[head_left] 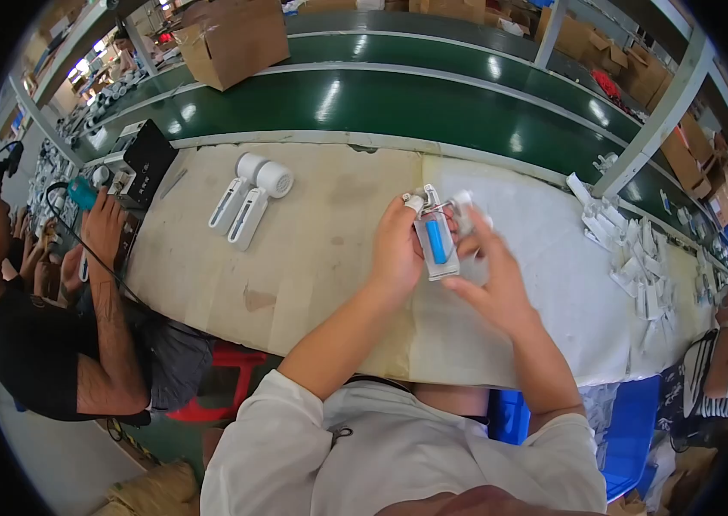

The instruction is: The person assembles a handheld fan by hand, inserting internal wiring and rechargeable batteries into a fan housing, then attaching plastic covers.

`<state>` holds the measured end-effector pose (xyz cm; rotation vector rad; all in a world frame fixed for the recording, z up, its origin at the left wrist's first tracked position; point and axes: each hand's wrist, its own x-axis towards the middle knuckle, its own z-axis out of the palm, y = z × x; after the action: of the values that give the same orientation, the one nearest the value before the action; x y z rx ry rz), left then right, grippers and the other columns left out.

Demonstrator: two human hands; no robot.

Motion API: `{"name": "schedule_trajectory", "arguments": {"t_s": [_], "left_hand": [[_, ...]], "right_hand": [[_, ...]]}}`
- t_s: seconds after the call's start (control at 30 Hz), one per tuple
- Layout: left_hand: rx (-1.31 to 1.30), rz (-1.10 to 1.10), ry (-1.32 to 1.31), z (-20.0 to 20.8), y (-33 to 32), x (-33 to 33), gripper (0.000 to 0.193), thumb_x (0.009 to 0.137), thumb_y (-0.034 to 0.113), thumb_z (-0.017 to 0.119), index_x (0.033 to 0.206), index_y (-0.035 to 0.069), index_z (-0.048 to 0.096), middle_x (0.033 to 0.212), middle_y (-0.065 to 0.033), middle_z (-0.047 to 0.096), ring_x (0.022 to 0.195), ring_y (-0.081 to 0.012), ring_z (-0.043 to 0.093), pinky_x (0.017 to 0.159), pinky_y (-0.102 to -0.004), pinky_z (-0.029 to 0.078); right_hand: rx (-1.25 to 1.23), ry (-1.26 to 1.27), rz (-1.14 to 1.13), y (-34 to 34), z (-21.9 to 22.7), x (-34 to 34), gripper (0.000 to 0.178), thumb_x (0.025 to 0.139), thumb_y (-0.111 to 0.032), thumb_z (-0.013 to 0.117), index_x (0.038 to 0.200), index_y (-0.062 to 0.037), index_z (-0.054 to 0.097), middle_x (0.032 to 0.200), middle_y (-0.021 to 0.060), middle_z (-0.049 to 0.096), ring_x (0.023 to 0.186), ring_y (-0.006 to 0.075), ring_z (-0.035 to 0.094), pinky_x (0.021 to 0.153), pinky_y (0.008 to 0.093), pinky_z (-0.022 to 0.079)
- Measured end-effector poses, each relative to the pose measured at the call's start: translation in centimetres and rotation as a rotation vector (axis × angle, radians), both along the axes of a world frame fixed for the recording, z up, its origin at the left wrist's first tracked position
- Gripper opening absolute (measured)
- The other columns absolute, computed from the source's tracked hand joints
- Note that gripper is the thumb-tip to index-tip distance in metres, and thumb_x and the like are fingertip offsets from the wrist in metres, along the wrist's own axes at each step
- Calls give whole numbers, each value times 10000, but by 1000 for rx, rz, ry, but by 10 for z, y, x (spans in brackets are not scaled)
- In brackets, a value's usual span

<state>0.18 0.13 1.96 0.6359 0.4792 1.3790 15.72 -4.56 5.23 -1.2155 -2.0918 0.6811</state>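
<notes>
Above the middle of the table, my left hand is closed round a white handheld fan's handle whose casing is uncovered. A blue cylindrical battery shows inside it. A white rounded part, blurred, is at the handle's upper right; whether it is joined on is unclear. My right hand is beside the handle, thumb and fingers spread, smeared by motion. Its thumb is close to the handle's lower end; contact cannot be made out. Two white handheld fans lie side by side at the table's left.
White plastic pieces lie heaped on the table's right side. A black box-shaped device stands at the far left, near a co-worker's hand by a teal tool. Beyond the table runs a green conveyor carrying a cardboard box. A blue bin is below right.
</notes>
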Motion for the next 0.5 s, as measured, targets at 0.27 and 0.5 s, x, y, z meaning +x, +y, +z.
{"name": "schedule_trajectory", "arguments": {"t_s": [0.27,0.5], "left_hand": [[-53,-594,-255,-1,-4,-20,369,918,252,350,1118,-27,484,954,-162,615,663,-206,603,575,-324,542],[19,-520,-16,6,-4,-27,283,869,194,387,1053,1,482,816,-121,579,584,-207,569,497,-313,476]], "right_hand": [[-550,792,146,23,-48,30,927,602,-103,762,1381,-75,260,1321,114,378,1213,259,385,999,376,321],[-445,694,-21,23,-40,30,768,605,-37,735,1290,-77,391,1229,96,455,1149,239,445,949,349,374]]}}
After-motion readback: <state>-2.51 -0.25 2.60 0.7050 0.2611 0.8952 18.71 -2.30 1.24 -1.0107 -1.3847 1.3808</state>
